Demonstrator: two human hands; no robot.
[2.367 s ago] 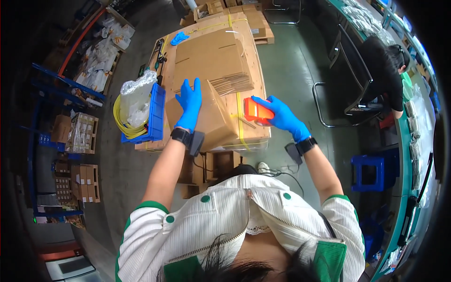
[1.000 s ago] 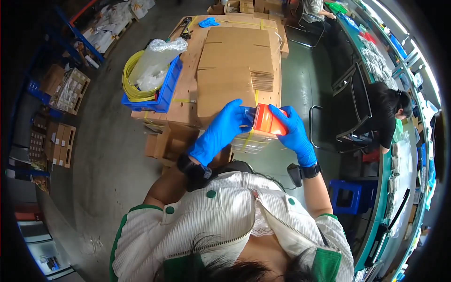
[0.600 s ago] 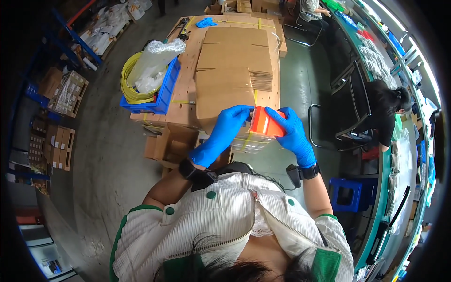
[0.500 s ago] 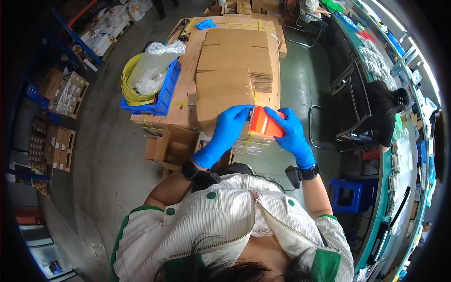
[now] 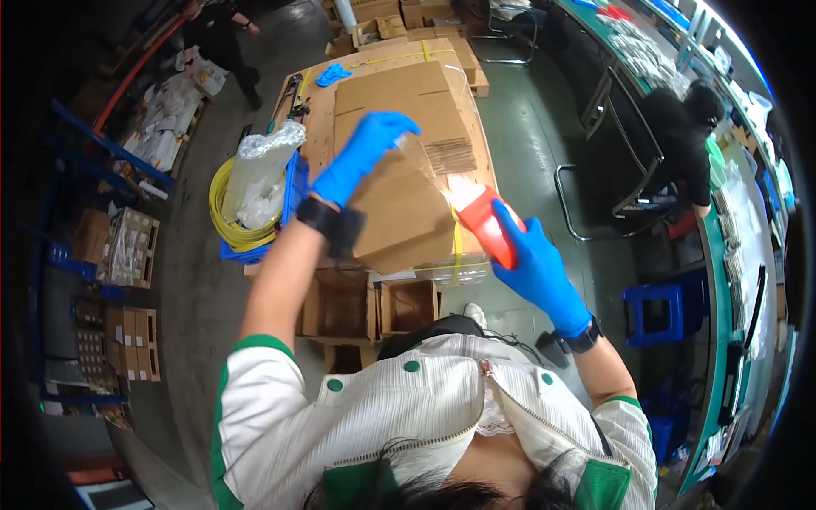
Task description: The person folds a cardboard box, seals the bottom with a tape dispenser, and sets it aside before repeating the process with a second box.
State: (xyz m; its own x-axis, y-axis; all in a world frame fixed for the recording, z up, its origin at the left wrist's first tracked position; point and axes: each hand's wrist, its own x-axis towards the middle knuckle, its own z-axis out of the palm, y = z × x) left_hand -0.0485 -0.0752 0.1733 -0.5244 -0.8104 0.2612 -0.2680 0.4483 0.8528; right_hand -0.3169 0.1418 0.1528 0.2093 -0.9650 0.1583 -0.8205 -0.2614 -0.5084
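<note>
In blue gloves, both my hands are held over a wooden-topped table (image 5: 319, 119). My right hand (image 5: 541, 270) grips an orange-red tape dispenser (image 5: 487, 223) with a bright glare at its far end. Higher and to the left, my left hand (image 5: 374, 146) pinches the end of a clear tape strip (image 5: 422, 163). The strip runs down toward the dispenser, above a brown cardboard box (image 5: 399, 212). That box lies at the table's near side, partly shaded by my arms. Behind it is a stack of flattened cardboard (image 5: 395, 93).
A blue crate (image 5: 297, 180) with yellow coiled strapping (image 5: 223, 212) and clear plastic sits left. Open cartons (image 5: 338, 306) stand below the table. A chair (image 5: 625, 140), a seated person (image 5: 671, 127) and a long green bench are on the right. Another person (image 5: 223, 38) stands far left.
My hands have moved apart, the left up and left, the right slightly down and right. A tape strip now stretches between them. A person has come into view at far left.
</note>
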